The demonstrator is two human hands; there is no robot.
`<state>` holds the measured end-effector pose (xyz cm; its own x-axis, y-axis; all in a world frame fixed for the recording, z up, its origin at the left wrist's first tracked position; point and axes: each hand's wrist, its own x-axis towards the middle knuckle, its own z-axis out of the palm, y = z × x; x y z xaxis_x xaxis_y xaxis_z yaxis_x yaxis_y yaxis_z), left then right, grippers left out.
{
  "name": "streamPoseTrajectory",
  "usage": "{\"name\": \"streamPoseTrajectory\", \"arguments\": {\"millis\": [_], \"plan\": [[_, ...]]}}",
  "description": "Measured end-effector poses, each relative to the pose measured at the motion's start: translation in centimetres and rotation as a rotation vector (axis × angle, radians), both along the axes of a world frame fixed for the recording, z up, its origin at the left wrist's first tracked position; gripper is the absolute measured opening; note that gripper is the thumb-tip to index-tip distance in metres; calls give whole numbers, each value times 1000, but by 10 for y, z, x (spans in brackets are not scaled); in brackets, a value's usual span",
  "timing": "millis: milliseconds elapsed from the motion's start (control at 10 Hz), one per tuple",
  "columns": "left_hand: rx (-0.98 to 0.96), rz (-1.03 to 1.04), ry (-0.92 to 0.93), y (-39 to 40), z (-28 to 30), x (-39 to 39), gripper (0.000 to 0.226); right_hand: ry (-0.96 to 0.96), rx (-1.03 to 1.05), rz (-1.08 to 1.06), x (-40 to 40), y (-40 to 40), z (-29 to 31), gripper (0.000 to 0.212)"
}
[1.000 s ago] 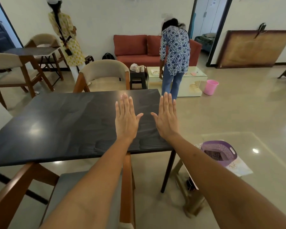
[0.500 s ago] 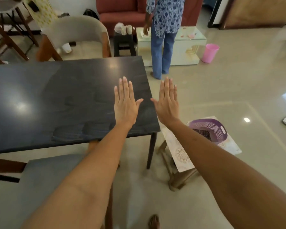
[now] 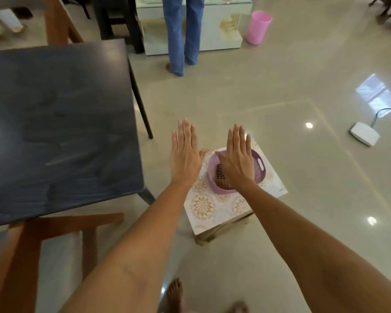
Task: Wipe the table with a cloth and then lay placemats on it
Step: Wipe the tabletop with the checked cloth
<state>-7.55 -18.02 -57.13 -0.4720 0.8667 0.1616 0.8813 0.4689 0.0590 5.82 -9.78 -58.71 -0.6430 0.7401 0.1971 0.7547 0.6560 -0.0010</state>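
The dark table (image 3: 54,123) fills the left of the view, its top streaked with wipe marks. To its right a low stool (image 3: 221,231) carries patterned placemats (image 3: 203,206) and a purple perforated basket (image 3: 257,163). My left hand (image 3: 185,154) hovers flat, fingers straight, above the floor and the left edge of the placemats. Over the basket my right hand (image 3: 237,161) is held flat, hiding most of its inside. Both hands hold nothing. No cloth is visible.
A wooden chair (image 3: 32,251) stands at the table's near edge. A person in jeans (image 3: 181,32) stands by a low glass table (image 3: 212,26), with a pink bucket (image 3: 257,27) beside it. A white device (image 3: 365,136) with a cable lies on the floor at right.
The view has swung down and to the right. Both hands, still flat, have left the table top and now hover over the stool with the basket and placemats.
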Motion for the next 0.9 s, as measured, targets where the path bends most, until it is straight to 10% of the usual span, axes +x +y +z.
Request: {"name": "streamPoseTrajectory", "arguments": {"millis": [400,600,800,900], "plan": [[-122,267,-218,62,-80,140,74,-94,-203,309,112,86,-63,63],[-68,321,-529,81,-105,173,46,-184,-513,513,116,123,-74,60],[202,855,-1086,132,-144,172,34,-333,-617,514,77,146,-120,30],[-160,713,-769,149,-168,176,33,-418,-627,528,58,160,-146,34]]}}
